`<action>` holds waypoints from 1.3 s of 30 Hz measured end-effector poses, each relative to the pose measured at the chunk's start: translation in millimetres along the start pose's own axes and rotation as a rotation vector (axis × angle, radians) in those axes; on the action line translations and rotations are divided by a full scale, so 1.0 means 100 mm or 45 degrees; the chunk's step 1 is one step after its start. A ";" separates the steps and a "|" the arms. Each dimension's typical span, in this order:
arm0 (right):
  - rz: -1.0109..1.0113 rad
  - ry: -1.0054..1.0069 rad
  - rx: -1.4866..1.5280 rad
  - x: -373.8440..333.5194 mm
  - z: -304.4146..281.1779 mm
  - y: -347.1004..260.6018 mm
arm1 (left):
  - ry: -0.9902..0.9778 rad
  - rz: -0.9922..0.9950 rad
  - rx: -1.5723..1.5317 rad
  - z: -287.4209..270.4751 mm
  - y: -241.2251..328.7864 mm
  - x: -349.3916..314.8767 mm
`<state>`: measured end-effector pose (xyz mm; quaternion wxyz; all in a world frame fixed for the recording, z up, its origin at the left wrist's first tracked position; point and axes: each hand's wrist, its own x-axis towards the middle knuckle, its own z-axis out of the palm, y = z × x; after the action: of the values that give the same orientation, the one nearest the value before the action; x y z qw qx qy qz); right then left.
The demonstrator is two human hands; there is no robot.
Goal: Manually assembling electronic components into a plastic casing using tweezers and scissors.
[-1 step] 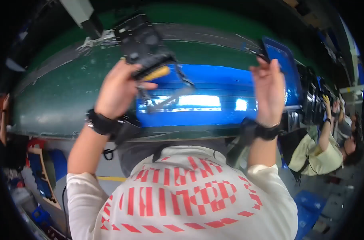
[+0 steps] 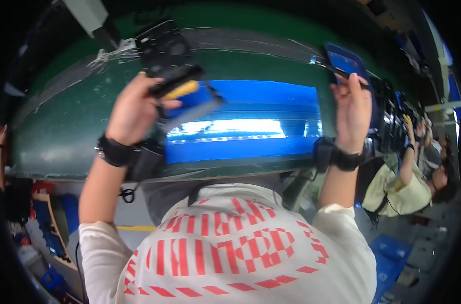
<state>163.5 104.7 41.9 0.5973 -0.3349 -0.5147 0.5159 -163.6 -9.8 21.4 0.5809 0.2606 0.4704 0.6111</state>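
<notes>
My left hand is closed round the near edge of a black frame-like part, blurred by motion. A yellow piece shows along it, and a thin strip hangs towards the blue mat. Just beyond lies a black housing; whether it is joined to the held part I cannot tell. At the right, my right hand pinches a slim black pen-shaped tool with a pale tip, pointing away and to the left. Its exact kind is unclear.
The green bench top runs left to right. A blue tray stands behind my right hand, with several black parts beyond it. A pale post rises at the back left. Another person works at the far right.
My right hand has moved right and the pen-shaped tool now lies across its fingers. My left hand has shifted left with the black part. The view has moved slightly.
</notes>
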 end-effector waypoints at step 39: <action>0.480 -0.519 -0.315 -0.36 1.44 0.97 | -0.147 0.320 -0.105 -1.03 -0.01 0.25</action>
<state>1.3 74.9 -22.9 0.3301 -0.3844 -0.6117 0.6075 -256.9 -14.3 -28.5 0.5359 0.3280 0.3744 0.6820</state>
